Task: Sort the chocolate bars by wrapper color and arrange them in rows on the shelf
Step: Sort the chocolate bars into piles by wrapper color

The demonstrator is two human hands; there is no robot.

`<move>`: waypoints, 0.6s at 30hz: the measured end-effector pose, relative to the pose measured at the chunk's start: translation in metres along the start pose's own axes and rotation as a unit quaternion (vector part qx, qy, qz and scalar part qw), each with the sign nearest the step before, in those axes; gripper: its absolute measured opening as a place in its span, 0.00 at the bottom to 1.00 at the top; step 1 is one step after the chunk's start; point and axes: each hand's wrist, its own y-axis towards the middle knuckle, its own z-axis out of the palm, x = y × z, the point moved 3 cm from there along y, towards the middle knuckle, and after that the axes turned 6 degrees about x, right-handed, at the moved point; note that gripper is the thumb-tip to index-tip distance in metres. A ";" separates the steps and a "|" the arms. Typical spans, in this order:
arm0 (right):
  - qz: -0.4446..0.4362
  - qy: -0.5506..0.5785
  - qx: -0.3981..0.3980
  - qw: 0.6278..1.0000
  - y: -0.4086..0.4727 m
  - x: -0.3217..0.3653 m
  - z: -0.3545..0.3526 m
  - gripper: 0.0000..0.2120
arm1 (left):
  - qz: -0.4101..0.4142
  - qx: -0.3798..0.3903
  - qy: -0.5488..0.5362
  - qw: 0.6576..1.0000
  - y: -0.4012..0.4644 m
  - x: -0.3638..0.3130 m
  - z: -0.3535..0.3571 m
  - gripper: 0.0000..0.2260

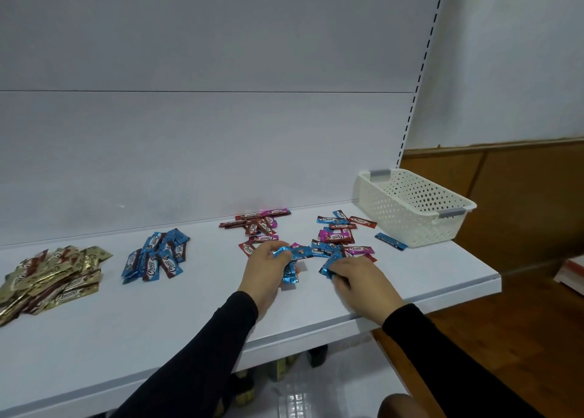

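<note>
A: Status of the hands?

B: Left hand (268,261) is clamped on several blue bars (292,255). Right hand (354,274) is closed on one more blue bar (328,264) at the near edge of the mixed heap (339,237).

A: Location of the sorted stock?

B: All on the shelf (189,316). Gold pile (52,275) at far left, blue pile (158,256) next to it, red pile (257,223) at centre rear. One blue stray (391,241) lies beside the basket (414,206).

A: Step in hand?

B: Judged as sorting: blue is being pulled from the heap. No rows are laid yet.

A: Next move?

B: Probably carry the gathered blues left to the blue pile, well apart from the heap. Keep the grip firm; the foil looks slippery.
</note>
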 end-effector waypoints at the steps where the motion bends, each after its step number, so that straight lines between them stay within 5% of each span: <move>1: -0.019 -0.014 0.003 1.000 0.001 0.002 0.003 0.12 | 0.004 -0.005 -0.004 1.000 0.000 0.000 -0.001 0.06; 6: -0.072 0.001 0.024 0.997 0.003 0.025 0.000 0.11 | 0.002 -0.027 -0.015 1.000 0.001 0.004 -0.008 0.07; 12: -0.030 0.075 0.063 0.995 0.010 0.037 -0.012 0.18 | -0.003 -0.066 -0.015 0.998 0.000 0.002 -0.028 0.07; 18: -0.026 -0.021 0.214 0.976 0.028 0.027 -0.030 0.30 | -0.010 -0.071 -0.003 0.997 -0.004 0.001 -0.044 0.06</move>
